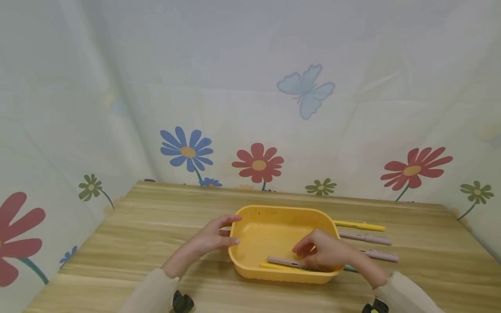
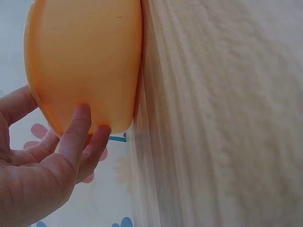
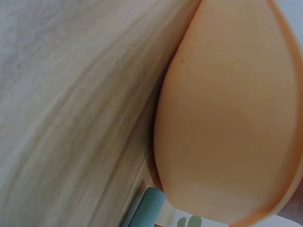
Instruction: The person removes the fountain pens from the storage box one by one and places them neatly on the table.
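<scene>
A yellow plastic basin (image 1: pixel 270 211) sits on the table in the head view. My left hand (image 1: pixel 215 234) holds its left end, thumb over the rim and fingers against the outer wall; the left wrist view shows these fingers (image 2: pixel 75 132) on the wall. Inside the basin, my right hand (image 1: pixel 322 252) reaches down at the near right and pinches a mauve pen (image 1: pixel 282 261). Beneath that pen, along the near wall, lies a yellow pen (image 1: pixel 274 266). The basin's outer wall (image 3: pixel 227 118) fills much of the right wrist view, hiding the right fingers.
Right of the basin lie another yellow pen (image 1: pixel 364 226), two more mauve pens (image 1: pixel 369 238) and a teal pen (image 1: pixel 350 268), partly covered by basin or arm. The wood-patterned table (image 1: pixel 156 226) ends at a flower-printed curtain (image 1: pixel 219 108) behind.
</scene>
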The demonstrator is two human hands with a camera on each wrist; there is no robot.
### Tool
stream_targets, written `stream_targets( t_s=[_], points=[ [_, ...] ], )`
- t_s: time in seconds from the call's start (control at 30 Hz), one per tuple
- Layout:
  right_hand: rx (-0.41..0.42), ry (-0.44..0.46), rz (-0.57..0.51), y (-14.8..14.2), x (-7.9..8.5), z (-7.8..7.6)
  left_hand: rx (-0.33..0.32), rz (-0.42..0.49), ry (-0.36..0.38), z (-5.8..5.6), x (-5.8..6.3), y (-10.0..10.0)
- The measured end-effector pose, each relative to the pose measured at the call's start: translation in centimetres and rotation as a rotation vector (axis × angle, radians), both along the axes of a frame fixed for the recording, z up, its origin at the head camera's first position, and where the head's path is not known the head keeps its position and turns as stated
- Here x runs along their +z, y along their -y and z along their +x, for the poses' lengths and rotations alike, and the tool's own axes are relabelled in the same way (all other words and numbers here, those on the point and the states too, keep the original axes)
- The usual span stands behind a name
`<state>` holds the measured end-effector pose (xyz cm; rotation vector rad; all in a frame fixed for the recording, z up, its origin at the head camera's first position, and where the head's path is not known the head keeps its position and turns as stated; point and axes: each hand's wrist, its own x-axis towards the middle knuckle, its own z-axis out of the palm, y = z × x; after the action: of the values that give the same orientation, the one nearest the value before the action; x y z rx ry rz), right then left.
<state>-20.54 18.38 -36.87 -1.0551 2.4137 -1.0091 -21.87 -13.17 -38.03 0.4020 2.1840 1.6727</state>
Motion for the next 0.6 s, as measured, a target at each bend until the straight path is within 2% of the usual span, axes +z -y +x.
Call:
stream_targets(
  t_s=[0.3, 0.6],
  points=[
    [0.057, -0.126, 0.107, 0.34, -0.05, -0.24, 0.014, -0.017, 0.007, 0.07, 0.19, -0.06],
    [0.050, -0.141, 0.127, 0.68, -0.03, -0.37, 0.008, 0.009, 0.007, 0.05, 0.14, -0.08]
  ],
)
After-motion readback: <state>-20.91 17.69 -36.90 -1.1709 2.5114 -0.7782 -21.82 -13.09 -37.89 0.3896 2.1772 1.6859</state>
